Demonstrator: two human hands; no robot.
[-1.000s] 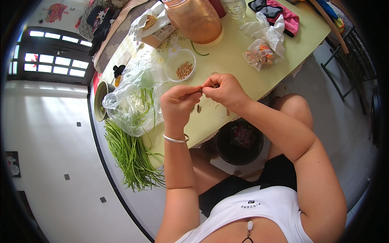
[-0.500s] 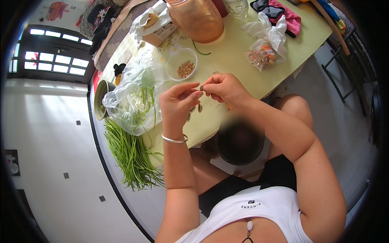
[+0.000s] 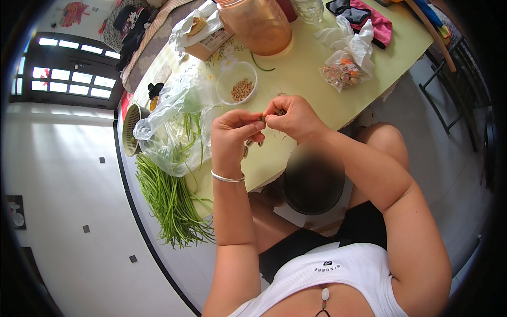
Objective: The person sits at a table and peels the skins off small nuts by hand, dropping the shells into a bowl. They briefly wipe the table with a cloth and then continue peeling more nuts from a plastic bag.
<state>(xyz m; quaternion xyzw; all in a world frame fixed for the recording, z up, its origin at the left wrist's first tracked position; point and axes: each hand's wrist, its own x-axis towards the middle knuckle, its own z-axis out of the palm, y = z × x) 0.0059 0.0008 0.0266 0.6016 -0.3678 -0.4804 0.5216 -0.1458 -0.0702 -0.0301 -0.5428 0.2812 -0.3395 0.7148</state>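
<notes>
In the head view, we see both forearms rising from the lower edge and converging over the near side of the pale yellow counter point(image 3: 301, 74), the right one slanting in across the body, the left one nearly upright. The left hand point(image 3: 229, 127) and the right hand point(image 3: 296, 120) meet fingertip to fingertip; each pinches with thumb and forefinger at one small dark piece point(image 3: 262, 120), largely covered by the fingers, which lies between them above the counter. We note the left hand's lower fingers loosely curled and the right hand's folded inward; a further dark bit shows at the right forefinger, and we cannot tell whether it is held. Counting, we find one bracelet point(image 3: 228, 178) on the left wrist; one round bowl point(image 3: 224, 84) just beyond the hands, containing tan kernels point(image 3: 242, 90) too crowded to number; and at least two dark pieces partly hidden below the left fingers. Left of the hands we count one clear plastic bag point(image 3: 171, 150) with green stems inside, one large bunch of green stems point(image 3: 166, 203) at the counter's edge, and one slotted basket point(image 3: 130, 132). Farther back stand one amber jar point(image 3: 256, 29) and one clear glass vessel point(image 3: 309, 11); to the right lies one packet point(image 3: 340, 74). Below the counter's near edge we see one black bin point(image 3: 312, 193), its upper part blurred.
</notes>
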